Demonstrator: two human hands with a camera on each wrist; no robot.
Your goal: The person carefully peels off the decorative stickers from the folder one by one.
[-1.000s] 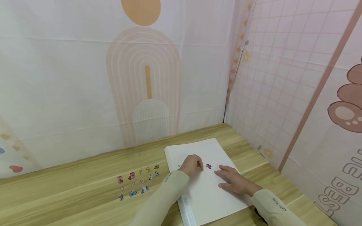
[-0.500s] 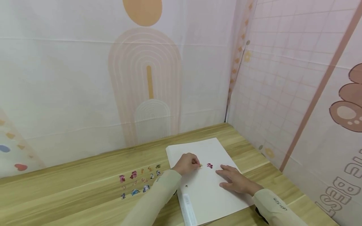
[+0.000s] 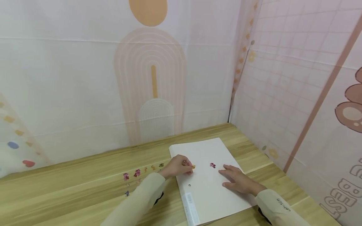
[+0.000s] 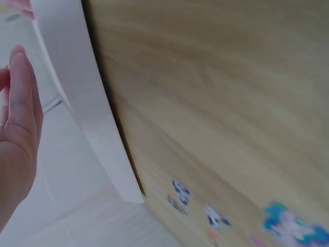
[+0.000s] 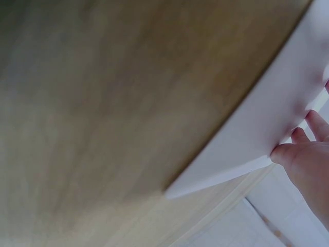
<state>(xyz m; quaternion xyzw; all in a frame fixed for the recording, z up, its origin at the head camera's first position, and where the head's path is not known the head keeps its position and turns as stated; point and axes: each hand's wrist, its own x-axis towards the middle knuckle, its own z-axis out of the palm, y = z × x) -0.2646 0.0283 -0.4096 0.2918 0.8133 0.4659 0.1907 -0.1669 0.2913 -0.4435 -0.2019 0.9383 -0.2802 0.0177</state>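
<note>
A white ring binder (image 3: 217,197) lies flat on the wooden table, its labelled spine facing left. One pink-red cartoon sticker (image 3: 212,165) is on its cover. My left hand (image 3: 177,165) is over the binder's left part, pinching a small yellow-orange sticker (image 3: 193,166) between thumb and fingers. In the left wrist view that hand (image 4: 19,123) appears beside the binder's spine (image 4: 90,98), with the sticker hardly visible. My right hand (image 3: 238,180) rests on the cover's right side with fingers spread. The right wrist view shows its fingers touching the binder (image 5: 241,149).
Several cartoon stickers, among them a pink one (image 3: 126,176) and an orange one (image 3: 153,168), lie in rows on the table (image 3: 70,191) left of the binder. My left sleeve covers some. Printed cloth walls (image 3: 85,94) stand behind and at the right.
My left hand has moved left, away from the pink-red sticker, with the yellow-orange sticker in its fingers. The binder's spine hole has come into view. My right hand has stayed on the cover.
</note>
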